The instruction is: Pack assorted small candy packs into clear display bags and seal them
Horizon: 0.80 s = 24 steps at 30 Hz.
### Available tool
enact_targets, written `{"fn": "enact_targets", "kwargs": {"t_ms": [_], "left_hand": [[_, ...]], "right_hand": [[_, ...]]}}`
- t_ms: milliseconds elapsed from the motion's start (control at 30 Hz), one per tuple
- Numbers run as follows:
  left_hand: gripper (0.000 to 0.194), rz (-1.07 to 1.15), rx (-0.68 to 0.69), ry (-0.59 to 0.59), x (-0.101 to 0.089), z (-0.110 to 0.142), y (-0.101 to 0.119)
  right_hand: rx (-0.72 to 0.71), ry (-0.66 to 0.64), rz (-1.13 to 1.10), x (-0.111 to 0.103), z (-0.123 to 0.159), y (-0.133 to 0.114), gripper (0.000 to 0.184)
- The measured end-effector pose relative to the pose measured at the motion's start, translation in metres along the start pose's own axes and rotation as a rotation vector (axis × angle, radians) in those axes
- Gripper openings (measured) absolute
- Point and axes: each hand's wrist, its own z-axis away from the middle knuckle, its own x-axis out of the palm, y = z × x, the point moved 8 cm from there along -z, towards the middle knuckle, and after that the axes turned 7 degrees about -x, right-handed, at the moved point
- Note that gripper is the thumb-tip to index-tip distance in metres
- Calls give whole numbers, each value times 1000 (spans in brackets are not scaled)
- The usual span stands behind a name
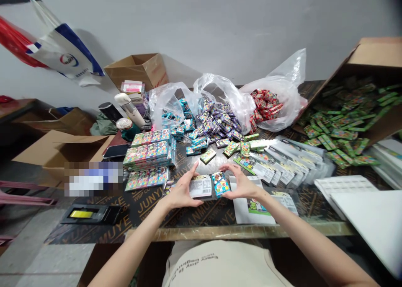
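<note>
- At lower centre we see the left hand (184,190) half open, thumb and fingers spread in a C, clamped on the edges of a flat dark packet (201,187) with a barcoded white label.
- Facing it, we find the right hand (243,184) curled, fingertips gripping a small blue box (220,184), its printed face up. The hands are apart; we cannot tell whether box and packet are joined.
- Beneath the right forearm we notice a smooth white sheet (240,211).
- Left of centre we see glossy, brick-like stacks of packs (149,153); right of centre, thin clear plastic sleeves (292,165) overlap in a fan.
- Beyond, we make out a heap of shiny purple boxes (216,119) and a crinkled, see-through bag (290,81) around red ones.
- At upper right we have a stiff brown carton (380,52) of green boxes.
- Farthest, we face a plain grey wall (220,27).
</note>
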Motion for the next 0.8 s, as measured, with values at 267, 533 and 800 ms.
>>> {"fn": "enact_targets", "kwargs": {"t_ms": [267, 533, 800], "left_hand": [[110, -75, 4, 136, 5, 3, -5], [86, -431, 37, 11, 53, -4, -18], [75, -729, 26, -182, 70, -23, -9]], "right_hand": [[-76, -3, 231, 5, -2, -10, 71], [15, -20, 182, 51, 23, 41, 70], [55, -6, 204, 60, 31, 44, 76]]}}
